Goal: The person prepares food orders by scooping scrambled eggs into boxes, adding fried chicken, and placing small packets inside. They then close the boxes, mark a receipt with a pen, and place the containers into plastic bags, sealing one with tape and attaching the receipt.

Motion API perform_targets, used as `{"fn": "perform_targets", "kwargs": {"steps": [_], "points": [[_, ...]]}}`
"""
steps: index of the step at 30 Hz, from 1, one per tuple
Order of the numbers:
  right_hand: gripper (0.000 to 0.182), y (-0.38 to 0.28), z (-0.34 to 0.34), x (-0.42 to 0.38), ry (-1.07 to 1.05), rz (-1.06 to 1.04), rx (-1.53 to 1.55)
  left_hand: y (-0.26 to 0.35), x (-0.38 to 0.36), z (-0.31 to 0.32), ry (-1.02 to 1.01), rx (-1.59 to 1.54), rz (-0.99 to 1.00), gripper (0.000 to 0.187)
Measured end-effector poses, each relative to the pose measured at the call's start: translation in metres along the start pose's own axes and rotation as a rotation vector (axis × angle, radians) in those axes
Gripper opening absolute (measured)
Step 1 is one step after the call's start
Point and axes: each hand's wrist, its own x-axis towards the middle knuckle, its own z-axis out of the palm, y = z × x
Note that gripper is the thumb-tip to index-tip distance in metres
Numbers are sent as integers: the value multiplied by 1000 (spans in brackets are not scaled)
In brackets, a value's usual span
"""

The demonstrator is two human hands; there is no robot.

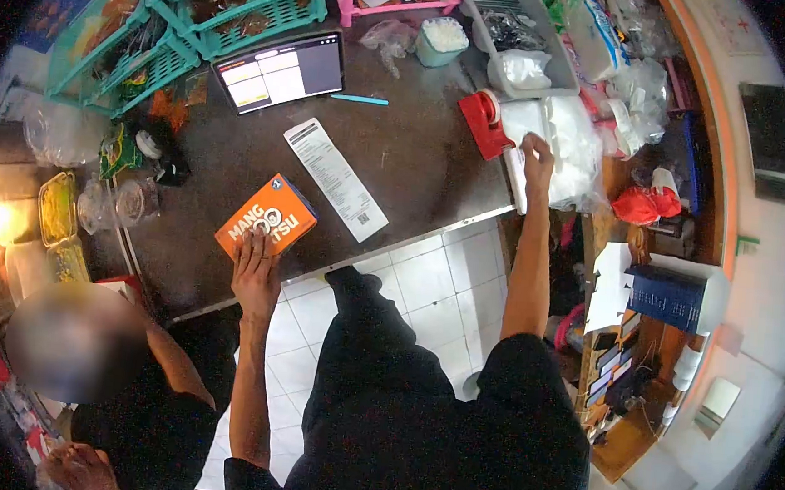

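An orange box (pixel 272 211) with white lettering lies on the dark table near its front edge. My left hand (pixel 256 258) rests on the box's near side with its fingers stretched out over the print. Further right, my right hand (pixel 537 157) reaches over white plastic bags (pixel 570 153) with its fingertips pinched together. Whatever is between those fingertips is too small to make out. Just left of that hand stands a red tape dispenser (pixel 484 126). A long printed receipt (pixel 335 179) lies flat to the right of the box.
A tablet (pixel 279 71) with a lit screen leans by teal baskets (pixel 235 17), near a blue pen (pixel 360 100). A white-filled tub (pixel 441 43) and grey bin (pixel 564 75) stand behind. At left, another person's arm (pixel 179 362) is near the table.
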Motion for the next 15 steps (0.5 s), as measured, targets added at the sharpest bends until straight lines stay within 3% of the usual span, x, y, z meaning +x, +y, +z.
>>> {"fn": "perform_targets", "kwargs": {"steps": [4,8,9,10,11,13,14,15], "points": [[21,27,-15,-25,-255,38,-288,3,0,0,15,-5,-4,38],[29,50,3,-36,-79,-265,-510,7,2,-5,33,-21,1,36],[28,39,-1,-38,-119,-197,-624,2,0,0,22,-20,-11,36],[25,14,3,-47,-61,-55,-533,4,2,0,48,-36,-12,36],[24,-1,7,-60,-74,-106,-356,6,0,-1,49,-92,-60,37],[27,-32,35,-102,-330,-73,-424,4,-4,3,3,-6,-50,43],[21,-84,59,-141,-355,-204,-292,1,-2,10,57,-13,-23,48],[17,-117,87,-179,-483,-55,-9,3,0,8,65,-11,-39,50]]}}
